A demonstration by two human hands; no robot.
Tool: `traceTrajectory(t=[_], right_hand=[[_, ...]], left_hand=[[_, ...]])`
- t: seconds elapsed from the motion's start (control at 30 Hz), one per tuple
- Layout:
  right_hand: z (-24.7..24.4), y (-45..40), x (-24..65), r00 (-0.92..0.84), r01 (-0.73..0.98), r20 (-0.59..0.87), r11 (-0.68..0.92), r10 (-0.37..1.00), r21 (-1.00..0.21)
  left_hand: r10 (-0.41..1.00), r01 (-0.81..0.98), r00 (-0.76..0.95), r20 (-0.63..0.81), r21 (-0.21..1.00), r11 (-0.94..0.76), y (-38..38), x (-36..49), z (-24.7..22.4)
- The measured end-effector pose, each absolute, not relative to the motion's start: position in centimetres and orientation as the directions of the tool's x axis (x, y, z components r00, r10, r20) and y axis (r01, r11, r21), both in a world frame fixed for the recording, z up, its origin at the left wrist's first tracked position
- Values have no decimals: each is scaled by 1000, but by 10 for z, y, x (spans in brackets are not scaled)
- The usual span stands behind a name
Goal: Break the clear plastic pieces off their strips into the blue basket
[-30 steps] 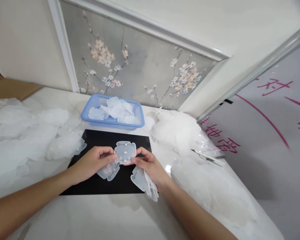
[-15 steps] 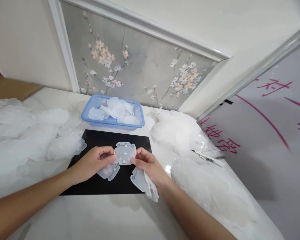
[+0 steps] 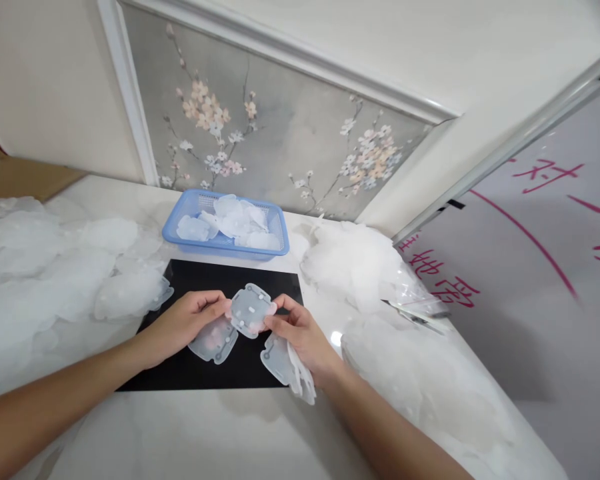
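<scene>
Between my hands is a translucent plastic piece [image 3: 251,311], roughly square with notched edges and small white bumps. My left hand [image 3: 200,316] pinches its left edge, while another translucent piece [image 3: 218,343] hangs under those same fingers. On the opposite edge, my right hand [image 3: 303,333] grips with thumb and finger. Several more pieces [image 3: 280,360] are tucked in a fanned stack below the right palm. All this is above a black mat [image 3: 253,373] on the white table.
A blue basket [image 3: 225,252] holding several pieces stands behind the mat. Heaps of translucent pieces lie left [image 3: 55,287] and right [image 3: 350,263], with another pile [image 3: 425,387] nearer. Scissors [image 3: 415,317] rest at right, near a whiteboard [image 3: 530,267].
The piece between my hands has turned clockwise and tilted slightly lower. The piece under my left fingers has shifted a little to the left. The basket and piles stay put.
</scene>
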State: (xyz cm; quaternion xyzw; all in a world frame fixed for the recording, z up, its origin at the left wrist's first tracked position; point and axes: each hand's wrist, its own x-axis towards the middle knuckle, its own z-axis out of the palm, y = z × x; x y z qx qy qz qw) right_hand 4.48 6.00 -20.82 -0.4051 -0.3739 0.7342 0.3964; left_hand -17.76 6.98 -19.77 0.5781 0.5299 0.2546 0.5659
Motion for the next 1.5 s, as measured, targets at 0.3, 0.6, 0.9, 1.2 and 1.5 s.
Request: traceTrajectory(t=[0.3,0.6,0.9,1.2,1.5], right_hand=[[-211,61,47,-315,-286,-267,-359,911,-888],[-210,61,48,-323,-263,-268,-358,908,-896],[-214,63,48,-333,-272,-250,-346,909,-898],[-207,67,43,-281,-225,-251,-318,926,-921],[-152,191,-16,-209,294,146,204,967,-934]], left_hand=[[842,463,396,-367,871,162,68,-177,-190],[824,465,436,-361,875,137,68,-177,-191],[807,415,471,-356,897,154,67,-178,-191],[814,374,463,-352,909,181,67,-180,-194],[826,118,426,-368,928,353,68,-184,-192]])
